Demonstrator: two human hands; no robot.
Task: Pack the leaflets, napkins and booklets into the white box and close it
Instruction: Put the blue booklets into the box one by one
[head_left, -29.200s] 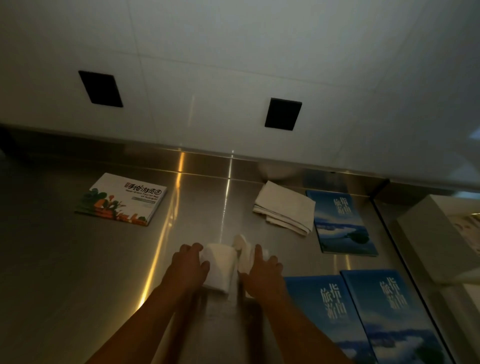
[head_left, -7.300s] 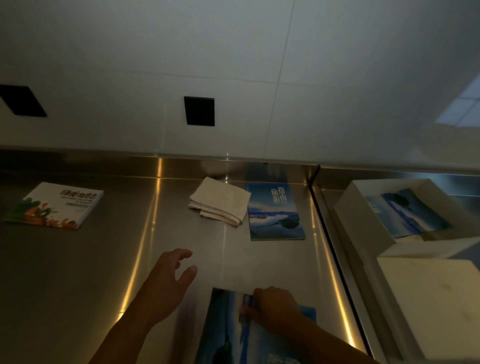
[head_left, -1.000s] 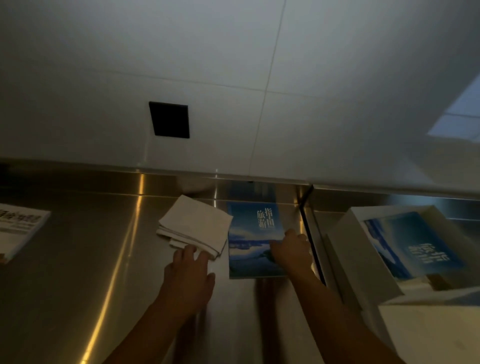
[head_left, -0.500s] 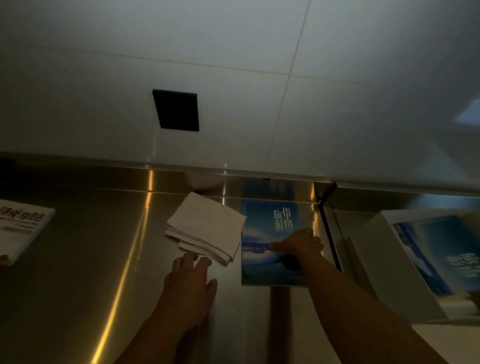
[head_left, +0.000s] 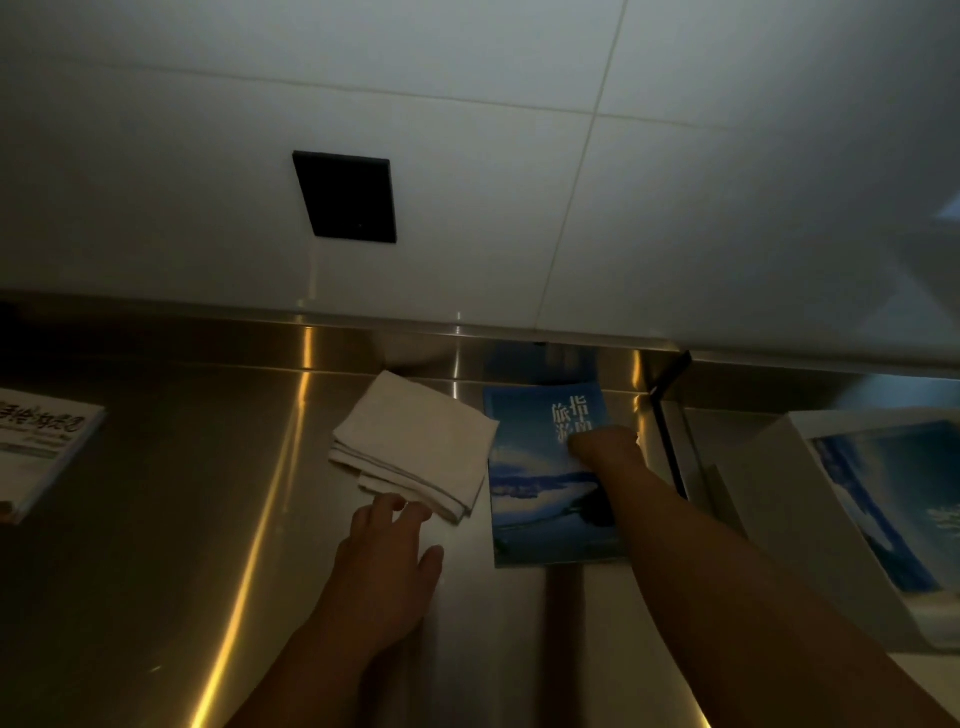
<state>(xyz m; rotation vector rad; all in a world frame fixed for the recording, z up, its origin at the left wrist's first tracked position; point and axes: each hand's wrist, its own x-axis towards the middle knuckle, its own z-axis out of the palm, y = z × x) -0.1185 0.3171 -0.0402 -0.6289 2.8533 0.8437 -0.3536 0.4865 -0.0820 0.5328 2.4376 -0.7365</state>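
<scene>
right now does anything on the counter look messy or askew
Only the folded napkins: the stack sits skewed to the counter edge, its layers fanned unevenly at the near corner by the left hand. The blue booklet under the right hand lies flat.

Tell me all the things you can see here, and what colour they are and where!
Blue booklet: one, blue with white writing, flat on the counter near the back, under the right hand.
Napkins: one folded stack, white, on the counter just left of that booklet.
Leaflet: one, white with black lettering, at the counter's left edge, partly cut off.
White box: one, white, open, on the right.
Booklet in the box: at least one, blue, lying inside.
Counter: one, shiny steel.
Wall plate: one, black, on the white wall.
Left hand: open, fingertips at the napkins' near edge.
Right hand: resting on the blue booklet; grip unclear.
</scene>
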